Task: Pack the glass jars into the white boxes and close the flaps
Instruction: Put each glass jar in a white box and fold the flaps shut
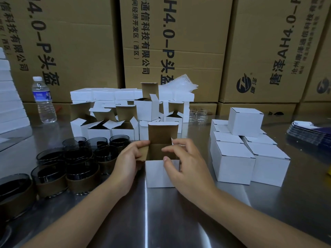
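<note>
A small white box [157, 174] stands open on the steel table in front of me, its brown-lined lid flap upright. My left hand [125, 161] grips the box's left side flap. My right hand [184, 160] rests on the box's right top edge, fingers curled over the opening. What is inside the box is hidden. Several dark glass jars [78, 163] with brown sleeves crowd the table to the left. Several open empty white boxes [111, 126] stand behind. Closed white boxes [241, 149] are stacked at the right.
A water bottle [43, 99] stands at the back left. Large brown cartons [170, 42] wall off the far side. A stack of dark leaflets [311, 131] lies at the right edge. Clear glass jars [198, 115] and bubble wrap [180, 85] sit behind the boxes.
</note>
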`<state>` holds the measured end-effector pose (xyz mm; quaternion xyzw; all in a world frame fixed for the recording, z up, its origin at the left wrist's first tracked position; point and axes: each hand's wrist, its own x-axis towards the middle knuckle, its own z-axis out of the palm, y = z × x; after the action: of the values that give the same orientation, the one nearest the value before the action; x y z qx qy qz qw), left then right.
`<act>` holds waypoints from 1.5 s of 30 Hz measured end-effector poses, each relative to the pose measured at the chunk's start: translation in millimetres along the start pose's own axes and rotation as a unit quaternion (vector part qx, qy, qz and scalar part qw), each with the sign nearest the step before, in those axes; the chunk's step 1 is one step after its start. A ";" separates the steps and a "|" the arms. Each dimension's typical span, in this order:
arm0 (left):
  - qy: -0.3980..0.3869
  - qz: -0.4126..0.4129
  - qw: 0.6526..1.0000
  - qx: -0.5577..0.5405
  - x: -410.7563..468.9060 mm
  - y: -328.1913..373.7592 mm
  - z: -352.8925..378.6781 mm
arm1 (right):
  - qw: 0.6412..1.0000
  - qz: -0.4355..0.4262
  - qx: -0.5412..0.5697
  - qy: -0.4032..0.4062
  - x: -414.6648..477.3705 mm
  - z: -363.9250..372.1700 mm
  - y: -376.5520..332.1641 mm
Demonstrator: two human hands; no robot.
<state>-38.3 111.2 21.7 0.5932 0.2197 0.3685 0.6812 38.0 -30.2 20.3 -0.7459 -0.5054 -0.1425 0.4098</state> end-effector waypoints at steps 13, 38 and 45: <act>-0.083 0.066 0.976 0.192 -12.7 -7.8 -4.7 | 1.000 0.002 -0.012 -0.015 1.6 -0.8 2.3; -0.151 0.050 0.955 0.252 -8.2 -14.5 -2.1 | 0.999 -0.006 -0.016 -0.041 1.4 -3.0 3.2; -0.154 0.040 0.949 0.273 -10.4 -11.5 -1.0 | 0.998 -0.023 -0.056 -0.035 2.4 3.2 7.2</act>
<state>-42.9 103.6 8.9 0.8142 0.1799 0.2259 0.5037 44.7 -27.4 16.4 -0.7608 -0.5271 -0.1539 0.3460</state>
